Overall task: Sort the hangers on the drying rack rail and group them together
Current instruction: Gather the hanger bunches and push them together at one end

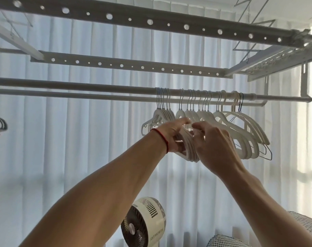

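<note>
Above my raised hands, white hangers (223,122) crowd the rail (98,86). My left hand (171,134) and right hand (214,139) both grip one bunch between them, fingers curled round it.

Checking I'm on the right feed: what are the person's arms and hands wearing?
Both forearms are bare, no sleeves in view. The left hand has a thin red string bracelet around its wrist. The right hand shows no gloves, rings, watch or band.

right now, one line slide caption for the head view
Both hands bunch white hangers on the drying rack rail.
</note>
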`<state>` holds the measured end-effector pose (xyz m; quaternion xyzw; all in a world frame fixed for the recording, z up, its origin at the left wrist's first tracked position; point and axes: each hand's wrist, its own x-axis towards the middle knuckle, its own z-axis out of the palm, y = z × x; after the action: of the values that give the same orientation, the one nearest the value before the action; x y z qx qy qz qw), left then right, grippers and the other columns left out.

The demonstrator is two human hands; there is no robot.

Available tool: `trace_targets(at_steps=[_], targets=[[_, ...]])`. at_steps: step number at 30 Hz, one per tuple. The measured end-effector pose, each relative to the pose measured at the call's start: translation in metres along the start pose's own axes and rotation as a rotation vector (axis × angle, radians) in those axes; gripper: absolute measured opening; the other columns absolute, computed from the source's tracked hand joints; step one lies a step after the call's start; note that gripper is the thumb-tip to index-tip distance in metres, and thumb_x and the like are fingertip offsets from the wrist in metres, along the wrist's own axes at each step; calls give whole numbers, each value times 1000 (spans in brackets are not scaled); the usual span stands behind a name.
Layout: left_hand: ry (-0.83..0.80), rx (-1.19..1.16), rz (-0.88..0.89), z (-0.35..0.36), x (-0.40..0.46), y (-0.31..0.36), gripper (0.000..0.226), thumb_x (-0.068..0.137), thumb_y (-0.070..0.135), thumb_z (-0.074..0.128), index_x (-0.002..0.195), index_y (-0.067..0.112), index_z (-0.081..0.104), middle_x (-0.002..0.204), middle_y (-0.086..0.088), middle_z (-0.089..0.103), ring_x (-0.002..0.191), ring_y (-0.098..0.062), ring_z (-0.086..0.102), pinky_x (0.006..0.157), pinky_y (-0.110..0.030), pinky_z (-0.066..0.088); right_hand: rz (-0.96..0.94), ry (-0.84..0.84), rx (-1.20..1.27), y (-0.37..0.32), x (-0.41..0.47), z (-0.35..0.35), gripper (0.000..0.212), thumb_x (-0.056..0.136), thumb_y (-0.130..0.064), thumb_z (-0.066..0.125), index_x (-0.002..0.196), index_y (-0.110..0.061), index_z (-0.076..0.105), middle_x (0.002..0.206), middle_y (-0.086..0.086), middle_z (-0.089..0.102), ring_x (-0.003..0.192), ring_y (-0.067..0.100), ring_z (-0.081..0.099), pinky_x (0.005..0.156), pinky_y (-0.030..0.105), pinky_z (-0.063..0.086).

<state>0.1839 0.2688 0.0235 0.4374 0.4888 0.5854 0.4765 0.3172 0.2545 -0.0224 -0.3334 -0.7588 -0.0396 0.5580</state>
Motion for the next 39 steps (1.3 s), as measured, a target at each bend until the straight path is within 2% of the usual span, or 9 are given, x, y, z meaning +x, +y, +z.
trace_targets(at_steps=[5, 9, 12, 15, 19, 21, 25, 32, 39], targets=[[-83, -8, -41, -2, -4, 3, 14, 90, 19, 70, 91, 5, 66, 87, -13, 68, 91, -27, 65, 96, -49, 53, -227, 62, -53, 1, -7, 10, 16, 99, -17, 54, 105, -14, 69, 79, 0, 71, 70, 18, 64, 127, 44, 10], [-48, -23, -31, -18, -11, 8, 21, 96, 6, 57, 76, 1, 60, 63, -12, 62, 62, -23, 59, 63, -35, 55, -294, 122, 76, -8, -14, 24, 10, 100, -14, 58, 101, -10, 67, 88, 4, 74, 79, 24, 66, 102, 36, 46], [-47, -30, -18, -39, -25, 15, 15, 98, 7, 57, 88, -3, 61, 68, -11, 63, 64, -19, 63, 56, -29, 58, -217, 157, 219, -21, -20, 32, 12, 100, -17, 56, 106, -13, 66, 100, 0, 70, 91, 12, 60, 88, 6, 35], [-30, -69, 26, -65, -44, 24, 12, 102, 4, 52, 98, -7, 55, 64, -17, 67, 52, -23, 70, 51, -33, 61, -78, 70, 403, -39, -20, 37, 14, 102, -23, 51, 107, -25, 63, 107, -8, 67, 101, 7, 61, 91, 18, 43], [-32, -135, 45, -99, -66, 29, 21, 102, 3, 51, 119, -8, 51, 75, -23, 70, 60, -32, 74, 61, -39, 63, 71, -115, 572, -64, -10, 50, 30, 103, -26, 46, 86, -43, 65, 91, -26, 63, 95, 1, 59, 82, 11, 40], [-11, -149, 44, -116, -74, 29, 26, 102, 5, 53, 124, -9, 53, 82, -24, 70, 62, -32, 74, 66, -38, 62, 137, -193, 657, -73, -5, 67, 36, 99, -33, 44, 84, -52, 70, 93, -18, 71, 102, 6, 64, 92, 28, 49], [70, -179, 79, -158, -95, 32, 44, 101, 5, 55, 141, -10, 45, 92, -24, 67, 62, -32, 74, 61, -37, 64, 278, -311, 784, -97, 0, 99, 37, 89, -46, 44, 96, -25, 74, 96, -5, 76, 100, 16, 70, 99, 52, 52], [155, -231, 106, -255, -147, 46, 21, 99, 5, 58, 107, -13, 61, 89, -22, 69, 63, -29, 74, 71, -35, 60, 287, -456, 888, -178, 13, 156, 25, 100, -26, 49, 102, -16, 72, 102, 4, 77, 104, 24, 70, 101, 51, 52], [243, -238, 134, -363, -206, 67, 23, 100, 7, 55, 105, -15, 62, 82, -23, 72, 61, -27, 74, 65, -32, 61, 222, -596, 998, -304, 29, 220, 26, 100, -22, 51, 101, -7, 72, 96, 5, 79, 93, 18, 75, 100, 48, 53]])
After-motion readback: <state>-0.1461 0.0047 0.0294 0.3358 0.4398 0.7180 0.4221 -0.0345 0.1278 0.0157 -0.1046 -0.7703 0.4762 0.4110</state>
